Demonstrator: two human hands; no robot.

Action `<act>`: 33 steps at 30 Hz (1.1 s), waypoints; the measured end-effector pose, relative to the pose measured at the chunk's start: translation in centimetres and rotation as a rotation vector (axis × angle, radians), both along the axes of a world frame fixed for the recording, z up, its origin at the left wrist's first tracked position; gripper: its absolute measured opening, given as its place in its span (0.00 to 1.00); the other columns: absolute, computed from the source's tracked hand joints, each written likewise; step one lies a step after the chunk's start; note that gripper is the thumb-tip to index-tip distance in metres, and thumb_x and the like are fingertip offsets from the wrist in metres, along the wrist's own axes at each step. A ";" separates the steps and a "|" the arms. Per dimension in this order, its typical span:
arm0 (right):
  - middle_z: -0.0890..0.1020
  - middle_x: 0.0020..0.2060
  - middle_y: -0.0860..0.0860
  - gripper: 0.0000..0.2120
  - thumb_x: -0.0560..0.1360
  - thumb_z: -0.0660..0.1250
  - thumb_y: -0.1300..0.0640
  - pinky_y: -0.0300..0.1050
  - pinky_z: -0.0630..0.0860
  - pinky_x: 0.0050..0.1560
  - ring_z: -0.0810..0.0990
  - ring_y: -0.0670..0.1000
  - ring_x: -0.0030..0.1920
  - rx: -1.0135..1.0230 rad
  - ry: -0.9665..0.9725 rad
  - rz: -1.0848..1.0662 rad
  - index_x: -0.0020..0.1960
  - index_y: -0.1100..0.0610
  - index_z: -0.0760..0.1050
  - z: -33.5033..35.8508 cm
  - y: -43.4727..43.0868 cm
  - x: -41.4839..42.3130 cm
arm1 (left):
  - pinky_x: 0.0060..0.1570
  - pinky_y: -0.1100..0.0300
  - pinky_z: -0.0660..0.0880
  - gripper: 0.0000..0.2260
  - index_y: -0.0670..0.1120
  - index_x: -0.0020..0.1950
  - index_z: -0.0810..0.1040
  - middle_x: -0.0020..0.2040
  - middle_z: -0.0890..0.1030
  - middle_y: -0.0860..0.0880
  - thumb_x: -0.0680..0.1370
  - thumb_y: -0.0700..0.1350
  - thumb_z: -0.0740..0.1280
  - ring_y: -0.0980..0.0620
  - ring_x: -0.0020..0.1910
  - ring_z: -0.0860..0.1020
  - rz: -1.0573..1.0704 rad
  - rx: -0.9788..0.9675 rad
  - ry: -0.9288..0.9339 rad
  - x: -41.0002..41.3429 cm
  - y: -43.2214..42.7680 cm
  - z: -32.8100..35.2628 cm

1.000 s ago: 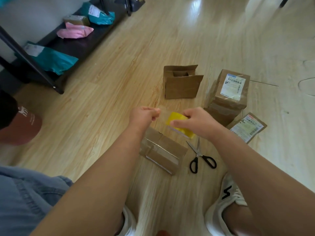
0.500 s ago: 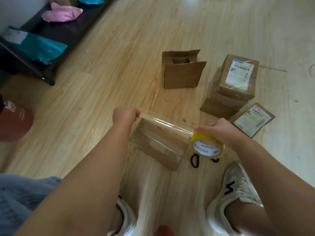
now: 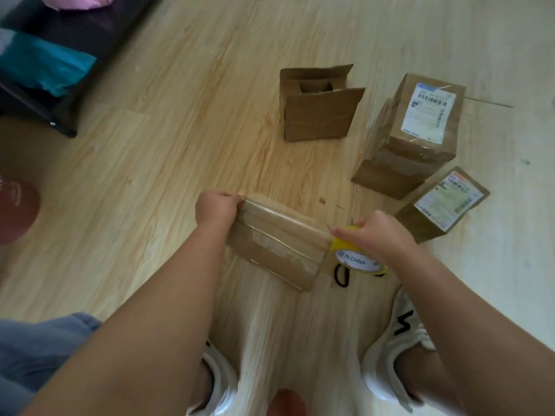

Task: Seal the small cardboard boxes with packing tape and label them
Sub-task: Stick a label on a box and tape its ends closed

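Changes since half a second ago?
The strip of tape (image 3: pixel 285 220), then stretched in the air between the hands, is now laid along the top of the box (image 3: pixel 270 253). The left hand (image 3: pixel 214 210) is brought down to the box's far-left end, where the tape's end is pinched in curled fingers. The yellow tape roll (image 3: pixel 353 259) is gripped by the right hand (image 3: pixel 380 235) and is lowered to the box's right end.
Where is the box set?
On the floor (image 3: pixel 180 145), just ahead of two white shoes (image 3: pixel 396 340).
And the scissors (image 3: pixel 341 274)?
Only one black handle loop is seen, under the roll.
Boxes counted?
Four are plainly told: the one being taped, an open box (image 3: pixel 318 115) farther off, a tall labelled box (image 3: pixel 420 145) at the right and a low labelled box (image 3: pixel 420 220) just beside it. What lies under the tall one cannot be made out. Two labels (image 3: pixel 429 112) and one roll are counted.
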State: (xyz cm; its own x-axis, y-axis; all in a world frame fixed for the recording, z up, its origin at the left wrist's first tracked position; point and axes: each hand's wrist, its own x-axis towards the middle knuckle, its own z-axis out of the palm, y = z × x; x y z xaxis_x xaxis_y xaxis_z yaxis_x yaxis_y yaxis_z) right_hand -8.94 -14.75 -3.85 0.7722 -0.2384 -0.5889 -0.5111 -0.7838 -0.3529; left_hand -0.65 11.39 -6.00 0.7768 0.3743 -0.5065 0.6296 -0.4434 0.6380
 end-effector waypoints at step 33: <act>0.69 0.24 0.50 0.27 0.72 0.68 0.35 0.42 0.63 0.28 0.69 0.50 0.27 -0.066 -0.058 0.022 0.35 0.60 0.77 -1.7 0.3 -1.1 | 0.60 0.50 0.72 0.17 0.48 0.71 0.74 0.66 0.74 0.44 0.85 0.47 0.53 0.43 0.63 0.74 -0.572 0.298 -0.236 -2.8 -0.7 -3.3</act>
State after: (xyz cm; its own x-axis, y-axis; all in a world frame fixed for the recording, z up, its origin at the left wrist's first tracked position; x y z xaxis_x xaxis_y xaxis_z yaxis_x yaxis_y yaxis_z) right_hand -10.00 -14.46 -5.59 0.8103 -0.2580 -0.5262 -0.4737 -0.8170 -0.3289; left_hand -3.47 10.74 -9.28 0.9708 -0.0301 -0.2379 0.1034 -0.8427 0.5284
